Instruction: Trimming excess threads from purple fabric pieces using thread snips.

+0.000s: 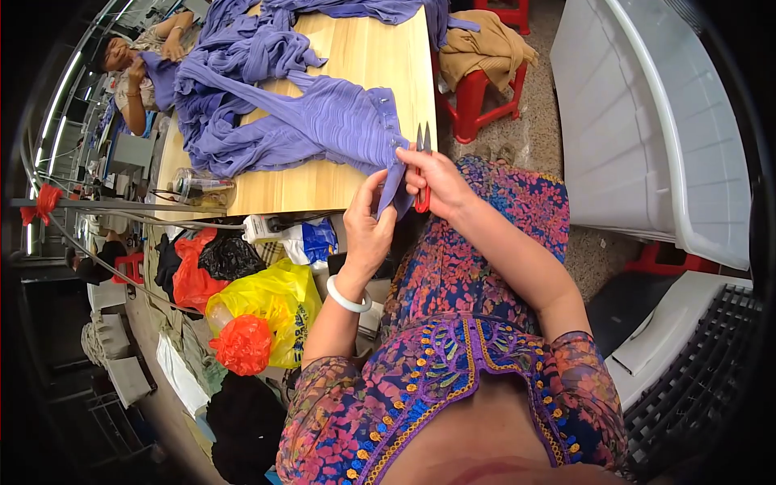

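Note:
A pleated purple garment lies across the wooden table, its buttoned edge hanging over the table's near corner. My left hand grips that edge between thumb and fingers. Close beside it, my right hand pinches the same edge with thumb and forefinger. Red-handled thread snips are tucked in my right hand's other fingers, their dark blades pointing away from me and spread slightly apart. The garment's far part merges with a heap of similar purple cloth.
More purple garments cover the wooden table. At the far left a person handles purple cloth. A red stool bears brown fabric. Plastic bags lie below the table, left of me. A large pale bin stands right.

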Demonstrator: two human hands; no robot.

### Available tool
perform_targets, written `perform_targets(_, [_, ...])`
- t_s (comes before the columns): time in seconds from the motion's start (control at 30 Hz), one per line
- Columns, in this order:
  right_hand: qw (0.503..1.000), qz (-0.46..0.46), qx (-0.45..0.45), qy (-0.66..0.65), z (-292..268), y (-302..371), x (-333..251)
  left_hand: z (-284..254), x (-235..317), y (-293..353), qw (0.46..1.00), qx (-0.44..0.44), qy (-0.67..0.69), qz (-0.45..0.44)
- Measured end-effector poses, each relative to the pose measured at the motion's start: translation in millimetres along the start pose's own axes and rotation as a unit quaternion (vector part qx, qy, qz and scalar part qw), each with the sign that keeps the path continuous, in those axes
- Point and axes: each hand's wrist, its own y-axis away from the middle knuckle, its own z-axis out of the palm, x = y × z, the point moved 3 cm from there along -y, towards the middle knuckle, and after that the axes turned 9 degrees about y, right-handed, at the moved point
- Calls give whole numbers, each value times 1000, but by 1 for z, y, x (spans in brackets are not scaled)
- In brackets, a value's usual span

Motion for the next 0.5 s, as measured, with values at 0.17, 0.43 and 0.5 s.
perform_targets(0.17, [999, -24, 25, -4, -14, -5, -9, 8, -25, 3, 996, -7, -89, 9])
perform_targets(0.43, [997, 21, 26, -63, -13, 2, -16, 31, -62, 33, 721, -85, 542, -423])
perform_targets(0.5, [998, 29, 13, -63, -8, 3, -16, 37, -60, 30, 625, -140, 673, -370])
